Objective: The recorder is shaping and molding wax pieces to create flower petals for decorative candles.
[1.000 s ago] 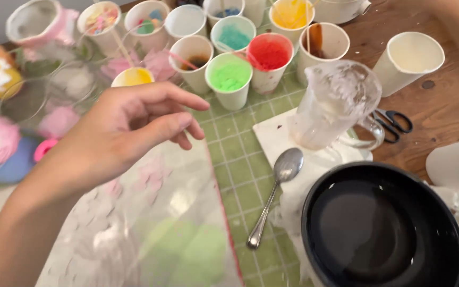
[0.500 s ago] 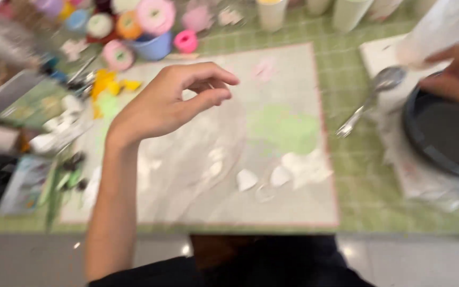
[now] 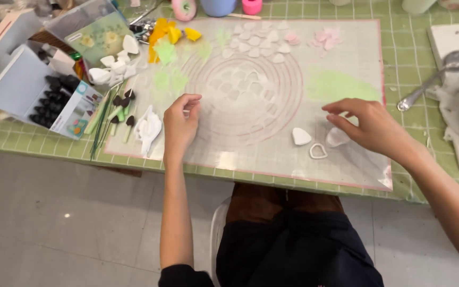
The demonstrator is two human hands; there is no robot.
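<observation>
A clear work mat (image 3: 251, 151) with printed circles lies on the green gridded table. My left hand (image 3: 180, 125) rests on the mat's left part with fingers curled and apart, holding nothing I can see. My right hand (image 3: 368, 126) hovers over the mat's right part, fingertips touching a pale translucent petal (image 3: 337, 137). Beside it lie a white petal piece (image 3: 300, 136) and a small heart-shaped ring cutter (image 3: 318, 151). Rows of white cut petals (image 3: 261, 45) lie at the mat's far side, with a rolled-out pale green patch (image 3: 338, 85) near my right hand.
Left of the mat stand open boxes (image 3: 38, 90) with dark tool tips, green wires (image 3: 102, 119) and white petal shapes. Yellow and green pieces (image 3: 171, 37) lie at the far left of the mat. A metal spoon (image 3: 434, 77) lies at the right on white paper beside a dark bowl.
The view has swung down from the paint cups to the mat. My left hand has lowered onto the mat and my right hand has come in from the bowl to the petals.
</observation>
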